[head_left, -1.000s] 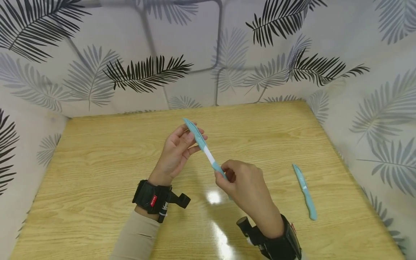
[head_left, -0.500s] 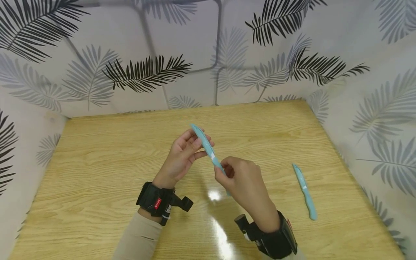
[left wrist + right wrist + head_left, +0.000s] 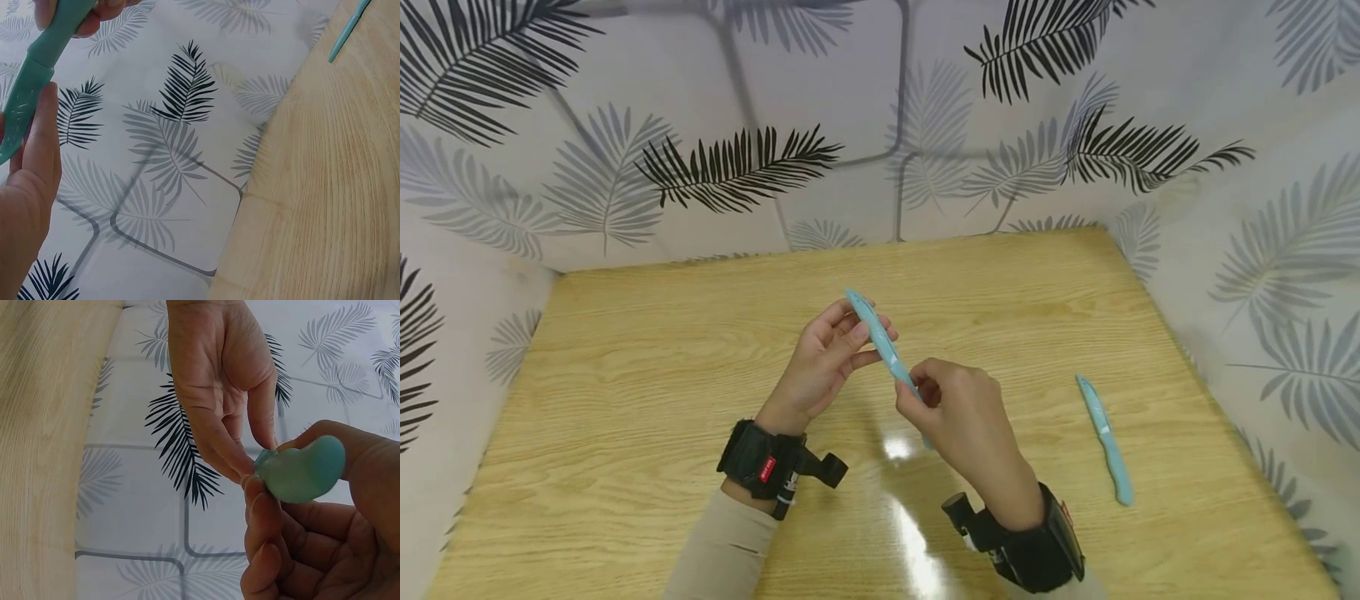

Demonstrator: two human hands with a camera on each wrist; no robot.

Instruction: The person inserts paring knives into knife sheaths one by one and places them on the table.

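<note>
Above the middle of the table, both hands hold a light blue paring knife (image 3: 904, 377) at a slant, its tip pointing up and left. My left hand (image 3: 823, 358) pinches the knife's matching blue sheath (image 3: 871, 321) between thumb and fingers. The handle is pinched by my right hand (image 3: 962, 417), which hides part of it in the head view. Handle and sheath meet end to end, with a small white patch at the joint. Seen from its butt end, the handle (image 3: 303, 469) fills the right wrist view's centre right. The left wrist view shows the sheath (image 3: 28, 94) along the fingers.
A second sheathed blue knife (image 3: 1105, 437) lies on the wooden table (image 3: 625, 375) at the right, handle toward the front. Leaf-patterned cloth (image 3: 850, 100) stands behind the table and along both sides. Each wrist wears a black camera strap (image 3: 760, 462).
A second ago a length of white blade showed between sheath and handle. The left hand has moved right and toward the right hand, and the sheath now covers the blade.
</note>
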